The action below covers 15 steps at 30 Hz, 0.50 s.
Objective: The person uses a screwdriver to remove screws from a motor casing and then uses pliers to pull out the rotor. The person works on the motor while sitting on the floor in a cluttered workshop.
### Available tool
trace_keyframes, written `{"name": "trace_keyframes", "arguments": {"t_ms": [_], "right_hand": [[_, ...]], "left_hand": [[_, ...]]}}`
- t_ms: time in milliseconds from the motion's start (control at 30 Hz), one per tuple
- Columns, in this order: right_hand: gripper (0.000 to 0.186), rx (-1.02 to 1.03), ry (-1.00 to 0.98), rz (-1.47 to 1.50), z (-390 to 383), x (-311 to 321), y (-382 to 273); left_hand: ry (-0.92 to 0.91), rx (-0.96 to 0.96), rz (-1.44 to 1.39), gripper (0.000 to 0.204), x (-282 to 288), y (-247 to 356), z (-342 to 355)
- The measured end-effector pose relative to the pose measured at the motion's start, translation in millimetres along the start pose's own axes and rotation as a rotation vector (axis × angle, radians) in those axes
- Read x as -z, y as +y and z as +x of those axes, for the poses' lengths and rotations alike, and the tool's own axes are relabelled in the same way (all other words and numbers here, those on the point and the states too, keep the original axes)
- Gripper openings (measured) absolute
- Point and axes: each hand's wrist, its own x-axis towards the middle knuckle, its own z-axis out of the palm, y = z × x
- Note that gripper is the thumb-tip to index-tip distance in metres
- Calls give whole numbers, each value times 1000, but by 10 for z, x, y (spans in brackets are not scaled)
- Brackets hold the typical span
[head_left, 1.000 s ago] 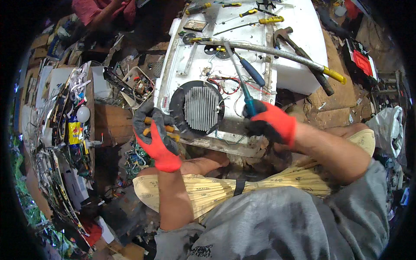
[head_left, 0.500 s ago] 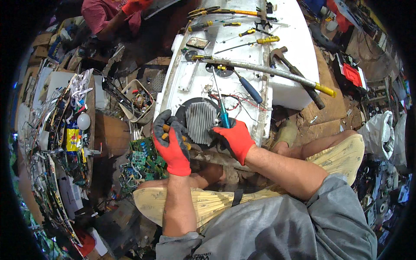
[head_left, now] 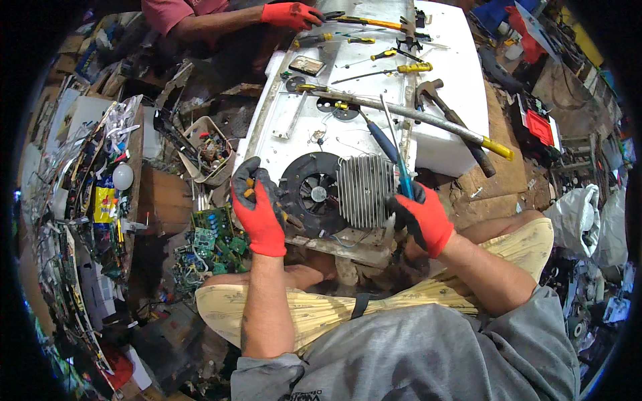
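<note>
In my right hand (head_left: 422,217), gloved in red and black, a screwdriver (head_left: 404,177) with a teal handle is gripped, its shaft pointing away from me. The same hand is at the right side of a grey finned heat sink (head_left: 364,192) on the white panel. Left of the heat sink lies a round black fan (head_left: 317,194) with a pale hub. My left hand (head_left: 259,210), in a matching glove, is curled beside the fan around a yellow-handled tool (head_left: 250,188); its head is hidden, so I cannot tell its kind.
On the white panel (head_left: 267,144) lie a long metal bar (head_left: 428,115), a hammer (head_left: 461,127), a blue-handled screwdriver (head_left: 381,139) and several yellow-handled screwdrivers. Another person's gloved hand (head_left: 292,15) is at the far-left tools. Green circuit boards (head_left: 214,234) and a bin of parts (head_left: 212,150) are at left.
The heat sink has shifted right, uncovering the fan. My right hand has moved right with the screwdriver. The other person's hand has come in toward the tools at the far end.
</note>
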Motion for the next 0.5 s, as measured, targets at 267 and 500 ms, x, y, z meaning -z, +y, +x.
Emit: {"name": "trace_keyframes", "arguments": {"t_ms": [267,500], "right_hand": [[16,28,-29,184,1,143,203],[25,-337,-306,863,275,334,83]], "left_hand": [[-51,37,-10,24,-50,26,41],[-593,-373,747,52,-176,117,-104]]}}
